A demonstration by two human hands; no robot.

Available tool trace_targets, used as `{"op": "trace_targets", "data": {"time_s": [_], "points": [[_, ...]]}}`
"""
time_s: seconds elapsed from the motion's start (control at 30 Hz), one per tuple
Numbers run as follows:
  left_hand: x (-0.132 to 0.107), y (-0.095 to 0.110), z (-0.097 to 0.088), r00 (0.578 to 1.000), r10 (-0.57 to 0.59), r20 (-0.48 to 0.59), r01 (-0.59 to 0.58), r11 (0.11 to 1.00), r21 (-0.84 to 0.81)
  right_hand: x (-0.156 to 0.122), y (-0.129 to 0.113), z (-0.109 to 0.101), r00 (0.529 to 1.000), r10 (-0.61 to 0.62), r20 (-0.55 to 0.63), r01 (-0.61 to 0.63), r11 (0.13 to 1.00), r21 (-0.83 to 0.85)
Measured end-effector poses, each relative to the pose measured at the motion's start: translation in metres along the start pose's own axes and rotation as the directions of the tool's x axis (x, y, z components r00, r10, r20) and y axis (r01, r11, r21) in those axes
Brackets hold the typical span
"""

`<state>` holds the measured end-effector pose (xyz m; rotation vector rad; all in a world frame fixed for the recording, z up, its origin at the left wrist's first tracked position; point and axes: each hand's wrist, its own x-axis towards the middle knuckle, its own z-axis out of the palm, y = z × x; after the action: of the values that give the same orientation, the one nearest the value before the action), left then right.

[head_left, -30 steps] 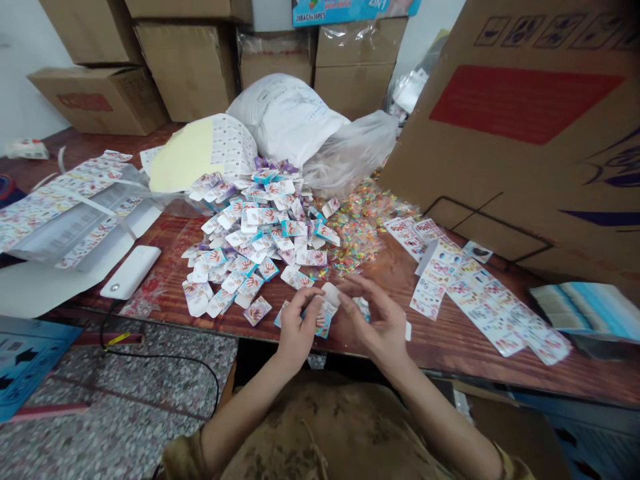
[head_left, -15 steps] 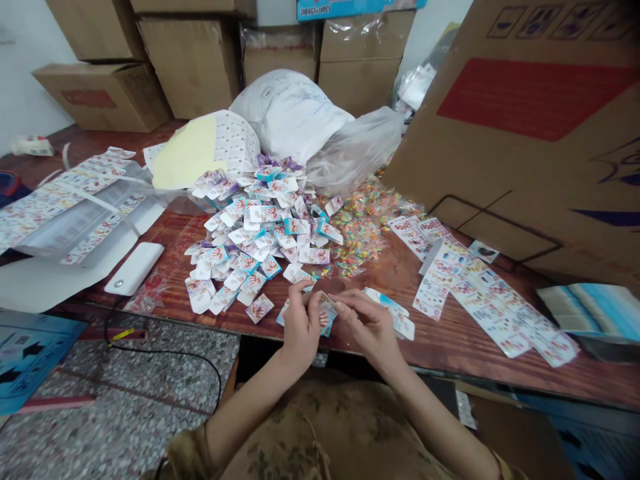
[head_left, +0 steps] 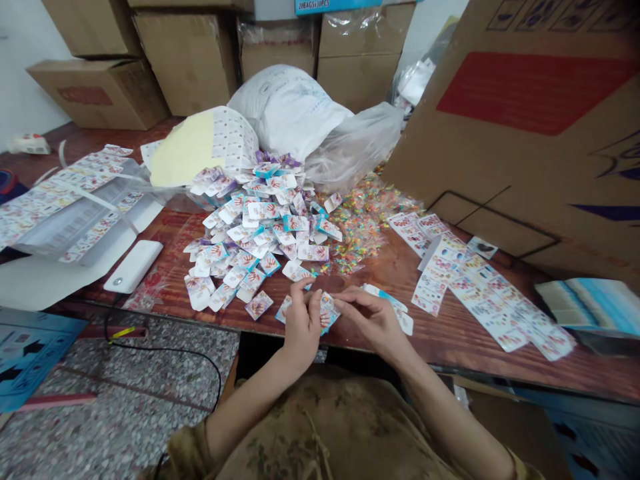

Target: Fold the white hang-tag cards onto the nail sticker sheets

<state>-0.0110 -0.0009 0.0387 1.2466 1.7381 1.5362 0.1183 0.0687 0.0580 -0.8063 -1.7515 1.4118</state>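
My left hand [head_left: 301, 325] and my right hand [head_left: 374, 321] meet at the near edge of the wooden table [head_left: 450, 337]. Both pinch one small printed card [head_left: 327, 309] between fingers and thumbs. A big heap of the same small cards [head_left: 260, 227] lies just beyond my hands. Tiny colourful pieces [head_left: 363, 223] are scattered to the right of the heap. A few finished cards [head_left: 395, 310] lie flat by my right hand.
Printed sticker sheets [head_left: 475, 283] lie at the right, more sheets [head_left: 55, 200] at the left. A white power bank [head_left: 134, 265] with a black cable sits near the left edge. White and clear bags [head_left: 310, 127] and cardboard boxes [head_left: 525, 113] stand behind and at the right.
My right hand has drawn in from open fingers to a pinch on the card that my left hand holds. Both hands moved slightly nearer the table edge.
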Motion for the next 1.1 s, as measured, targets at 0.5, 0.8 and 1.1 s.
{"op": "trace_targets", "data": {"time_s": [0.5, 0.8, 1.1], "points": [[-0.016, -0.021, -0.023, 0.961, 0.142, 0.237, -0.262, 0.737, 0.624, -0.035, 0.05, -0.018, 1.0, -0.017, -0.005, 0.011, 0.808, -0.589], [-0.029, -0.053, -0.036, 0.91, 0.168, 0.38, -0.413, 0.454, 0.79, -0.013, 0.066, 0.014, 0.983, -0.161, 0.084, 0.168, 0.626, -0.762], [-0.029, -0.067, -0.056, 0.92, 0.226, 0.32, -0.391, 0.561, 0.73, 0.008, 0.055, 0.032, 0.983, -0.139, 0.119, 0.168, 0.426, -0.889]]}}
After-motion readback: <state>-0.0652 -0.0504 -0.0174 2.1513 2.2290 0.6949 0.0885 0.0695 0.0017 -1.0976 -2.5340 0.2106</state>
